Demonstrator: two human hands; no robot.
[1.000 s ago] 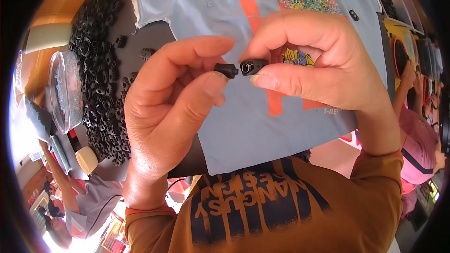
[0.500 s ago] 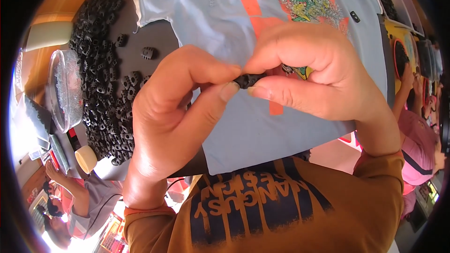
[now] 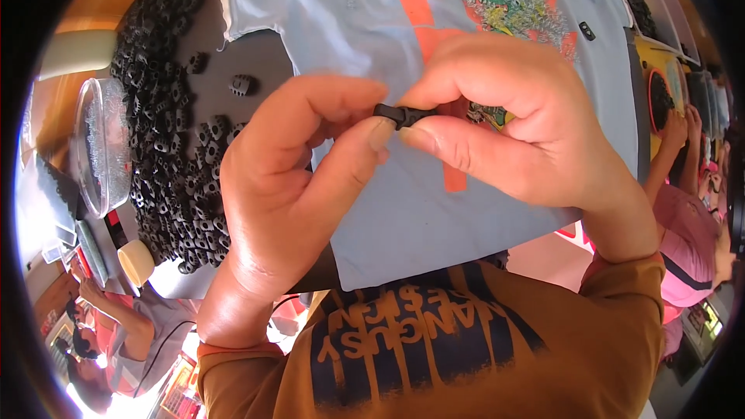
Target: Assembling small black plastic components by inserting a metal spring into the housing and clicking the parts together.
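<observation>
Looks like a black plastic cord lock (image 3: 401, 115), between 12 and 1 o'clock from mid-view: right hand (image 3: 555, 128) pinching its 3 o'clock end, left hand (image 3: 283, 159) thumb against the 9 o'clock end, can't tell if that pinch is closed. Probably light, stiff, kinda slick, so I'd grip both ends.

One Blue Shirt (image 3: 372, 225), Counted Around

Over the shirt are one left hand (image 3: 283, 159) and one right hand (image 3: 516, 120), one black fitting (image 3: 400, 116) between them. On it lie one small black piece (image 3: 587, 31) and one spread of uncountable clear bits (image 3: 508, 0). To its left: one uncountable black pile (image 3: 167, 163), two loose black pieces (image 3: 244, 84), one clear tub (image 3: 81, 143).
</observation>
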